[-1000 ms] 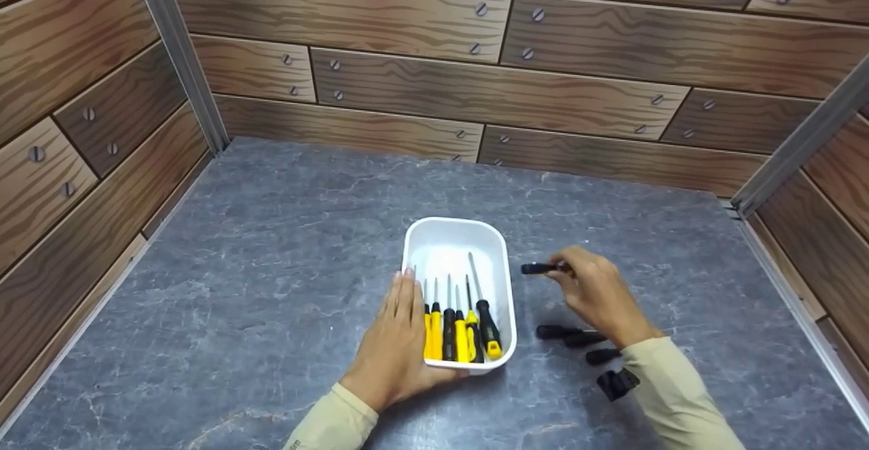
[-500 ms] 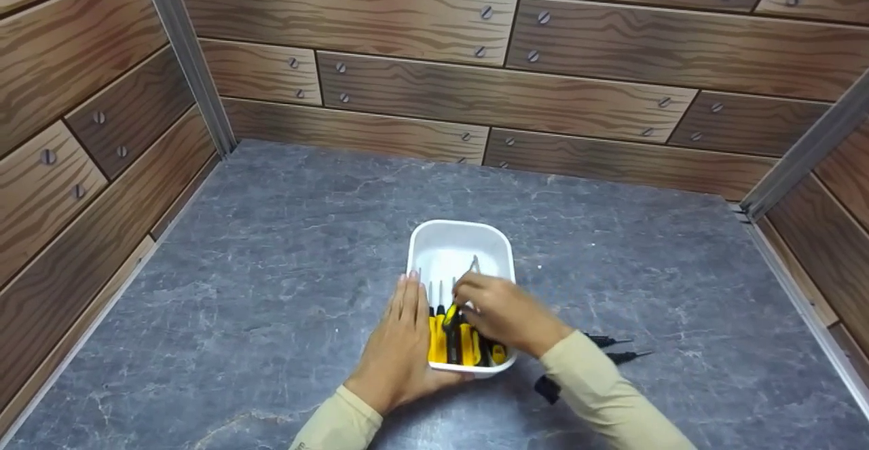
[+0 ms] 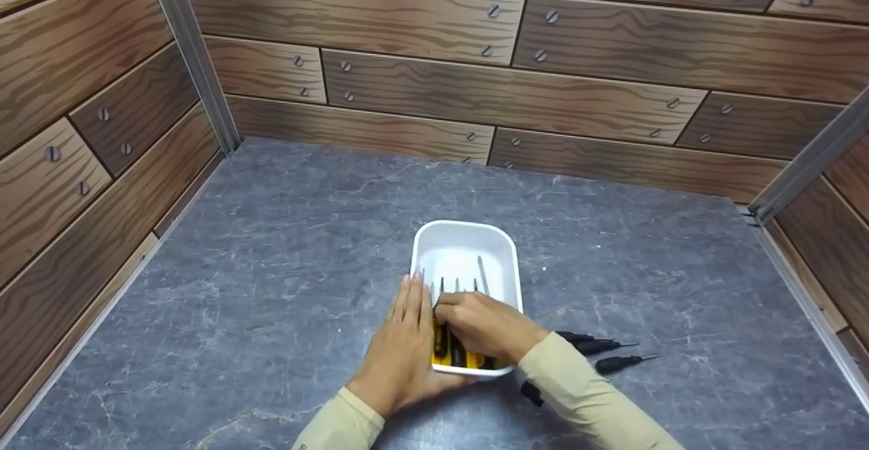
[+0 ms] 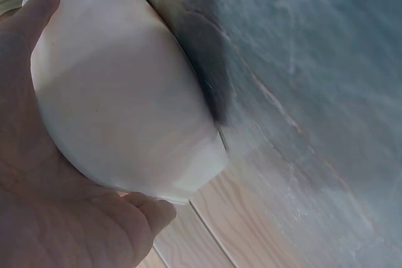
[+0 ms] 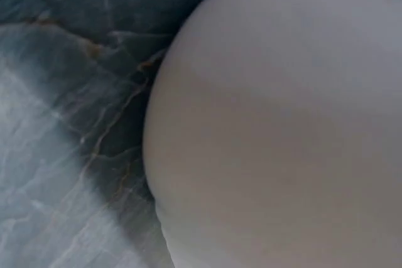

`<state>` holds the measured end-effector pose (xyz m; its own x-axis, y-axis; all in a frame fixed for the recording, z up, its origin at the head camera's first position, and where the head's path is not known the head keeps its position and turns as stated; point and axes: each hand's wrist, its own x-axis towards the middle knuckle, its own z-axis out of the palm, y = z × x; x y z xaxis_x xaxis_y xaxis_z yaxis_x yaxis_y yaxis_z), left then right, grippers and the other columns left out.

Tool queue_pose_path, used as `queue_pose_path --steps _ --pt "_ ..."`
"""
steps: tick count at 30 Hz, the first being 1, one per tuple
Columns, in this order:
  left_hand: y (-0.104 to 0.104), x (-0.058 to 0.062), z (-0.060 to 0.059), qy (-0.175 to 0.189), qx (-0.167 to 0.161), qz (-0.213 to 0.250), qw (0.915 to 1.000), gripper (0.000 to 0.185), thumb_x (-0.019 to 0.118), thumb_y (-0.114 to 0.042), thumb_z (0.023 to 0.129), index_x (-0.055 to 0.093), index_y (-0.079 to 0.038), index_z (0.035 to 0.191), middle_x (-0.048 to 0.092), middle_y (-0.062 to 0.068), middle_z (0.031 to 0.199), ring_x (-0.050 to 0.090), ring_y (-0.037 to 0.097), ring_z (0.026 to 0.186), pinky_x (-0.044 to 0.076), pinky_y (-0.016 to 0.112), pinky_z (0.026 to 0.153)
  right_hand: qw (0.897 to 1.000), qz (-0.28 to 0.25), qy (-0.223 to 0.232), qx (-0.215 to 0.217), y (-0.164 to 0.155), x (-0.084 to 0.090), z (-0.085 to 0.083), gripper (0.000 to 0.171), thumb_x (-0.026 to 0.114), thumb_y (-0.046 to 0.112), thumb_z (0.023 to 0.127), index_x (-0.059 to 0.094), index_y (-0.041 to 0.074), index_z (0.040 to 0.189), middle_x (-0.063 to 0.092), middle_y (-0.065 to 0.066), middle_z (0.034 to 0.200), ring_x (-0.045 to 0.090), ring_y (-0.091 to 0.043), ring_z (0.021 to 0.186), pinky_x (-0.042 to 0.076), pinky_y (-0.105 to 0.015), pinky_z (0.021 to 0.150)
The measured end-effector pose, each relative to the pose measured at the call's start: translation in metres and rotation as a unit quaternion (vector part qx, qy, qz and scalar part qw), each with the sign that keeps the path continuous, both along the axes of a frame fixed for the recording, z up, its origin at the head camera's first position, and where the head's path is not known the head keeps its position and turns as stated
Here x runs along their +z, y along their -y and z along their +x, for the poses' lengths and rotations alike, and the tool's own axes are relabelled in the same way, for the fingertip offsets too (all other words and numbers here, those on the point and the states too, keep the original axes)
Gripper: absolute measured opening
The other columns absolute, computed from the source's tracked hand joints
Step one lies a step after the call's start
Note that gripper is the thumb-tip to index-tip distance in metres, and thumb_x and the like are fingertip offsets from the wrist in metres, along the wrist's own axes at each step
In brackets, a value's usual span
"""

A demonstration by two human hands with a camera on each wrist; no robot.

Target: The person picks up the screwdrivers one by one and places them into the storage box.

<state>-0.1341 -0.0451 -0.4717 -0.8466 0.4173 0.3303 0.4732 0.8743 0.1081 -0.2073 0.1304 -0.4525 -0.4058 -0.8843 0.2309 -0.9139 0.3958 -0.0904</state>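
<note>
A white plastic tray [image 3: 451, 250] holds a row of yellow and black screwdrivers [image 3: 472, 360], tips pointing to its far end. My left hand [image 3: 397, 351] lies along the tray's left side, fingers straight, its thumb by the near end; the left wrist view shows that hand [image 4: 38, 174] against the outer wall. Inside the tray, my right hand [image 3: 483, 321] pinches a black-and-yellow screwdriver [image 3: 441, 343] at the left of the row. That hand covers the middle of several handles. In the right wrist view the tray's pale outside [image 5: 270, 136] fills most of the picture.
Several black screwdrivers [image 3: 619, 363] lie on the grey marbled table [image 3: 305, 233] right of the tray, partly behind the right sleeve [image 3: 580, 385]. A small black object [image 3: 532, 394] shows below that sleeve. Wood-patterned panels [image 3: 407, 29] enclose the table.
My right hand came from right of the tray, where it held a black-handled tool, into the tray, then shifted left and lower with the black-and-yellow screwdriver. The left hand stayed at the tray.
</note>
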Motion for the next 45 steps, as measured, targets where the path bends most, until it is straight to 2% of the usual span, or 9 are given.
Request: queue_pose_path --steps 6,11,17,21,25,30,37,41,45 --pt "-0.001 -0.002 0.000 -0.028 -0.006 0.008 0.9996 0.127 0.056 -0.086 0.076 0.038 0.019 0.145 0.033 0.038 0.152 0.032 0.050 0.143 0.031 0.047 0.119 0.999 -0.024 0.028 0.010 -0.005 0.002 0.002 0.014 0.062 -0.006 0.087 0.071 0.005 0.090 0.069 -0.003 0.092 0.065 -0.015 0.080 0.057 -0.028 0.079" --pt "-0.002 -0.003 -0.001 -0.026 -0.003 0.004 0.9997 0.128 0.056 -0.087 0.075 0.038 0.019 0.145 0.032 0.038 0.153 0.032 0.050 0.143 0.031 0.047 0.119 0.995 -0.091 0.043 -0.004 -0.017 0.006 0.001 0.017 0.068 -0.007 0.085 0.075 0.002 0.096 0.073 -0.008 0.102 0.070 -0.020 0.096 0.057 -0.032 0.091" --pt "-0.002 -0.002 0.000 0.005 0.004 0.011 0.9999 0.129 0.056 -0.087 0.075 0.034 0.017 0.147 0.027 0.037 0.155 0.028 0.049 0.145 0.029 0.047 0.120 0.985 -0.162 0.028 -0.056 -0.049 0.013 -0.003 0.022 0.075 -0.009 0.077 0.074 0.002 0.097 0.072 -0.009 0.099 0.068 -0.023 0.095 0.058 -0.035 0.087" --pt "-0.002 -0.001 0.000 0.012 0.002 0.017 0.9998 0.130 0.057 -0.087 0.075 0.032 0.018 0.148 0.025 0.038 0.156 0.027 0.050 0.146 0.028 0.048 0.120 0.976 -0.180 0.047 -0.109 -0.082 0.017 -0.005 0.022 0.075 -0.011 0.077 0.073 0.001 0.096 0.070 -0.007 0.096 0.067 -0.020 0.087 0.060 -0.033 0.078" --pt "-0.002 -0.001 0.001 0.017 0.000 0.021 0.9996 0.131 0.059 -0.086 0.074 0.031 0.018 0.149 0.023 0.038 0.157 0.026 0.050 0.146 0.027 0.048 0.120 0.968 -0.176 0.069 -0.165 -0.117 0.017 -0.002 0.022 0.076 -0.010 0.078 0.075 0.002 0.096 0.069 -0.004 0.091 0.065 -0.015 0.078 0.059 -0.035 0.067" --pt "-0.002 -0.001 0.001 0.020 -0.001 0.026 0.9995 0.131 0.059 -0.086 0.074 0.031 0.017 0.149 0.023 0.038 0.157 0.026 0.051 0.146 0.027 0.049 0.120 0.964 -0.149 0.081 -0.205 -0.152 0.015 0.006 0.018 0.077 -0.008 0.079 0.076 0.000 0.095 0.069 -0.004 0.088 0.061 -0.013 0.073 0.056 -0.036 0.062" --pt "0.000 -0.001 0.002 0.006 -0.005 0.033 0.9994 0.129 0.060 -0.086 0.074 0.034 0.018 0.147 0.025 0.038 0.156 0.027 0.049 0.146 0.029 0.049 0.120 0.949 -0.085 0.173 -0.247 -0.173 0.005 0.016 0.018 0.076 0.008 0.088 0.077 -0.001 0.104 0.071 -0.006 0.096 0.062 -0.013 0.079 0.056 -0.033 0.070" --pt "0.000 -0.002 0.002 0.010 -0.007 0.041 0.9991 0.129 0.062 -0.085 0.074 0.034 0.018 0.148 0.024 0.038 0.157 0.027 0.050 0.146 0.028 0.049 0.120 0.950 -0.075 0.180 -0.243 -0.174 -0.003 0.020 0.022 0.078 0.016 0.088 0.077 0.002 0.104 0.071 -0.003 0.098 0.065 -0.019 0.087 0.057 -0.041 0.080" --pt "-0.001 -0.002 0.002 0.009 -0.008 0.038 0.9992 0.130 0.062 -0.085 0.074 0.033 0.018 0.147 0.025 0.039 0.156 0.028 0.051 0.144 0.029 0.049 0.119 0.956 -0.072 0.168 -0.228 -0.172 -0.008 0.022 0.017 0.079 0.014 0.086 0.079 0.006 0.101 0.073 -0.001 0.098 0.066 -0.026 0.095 0.054 -0.049 0.088"
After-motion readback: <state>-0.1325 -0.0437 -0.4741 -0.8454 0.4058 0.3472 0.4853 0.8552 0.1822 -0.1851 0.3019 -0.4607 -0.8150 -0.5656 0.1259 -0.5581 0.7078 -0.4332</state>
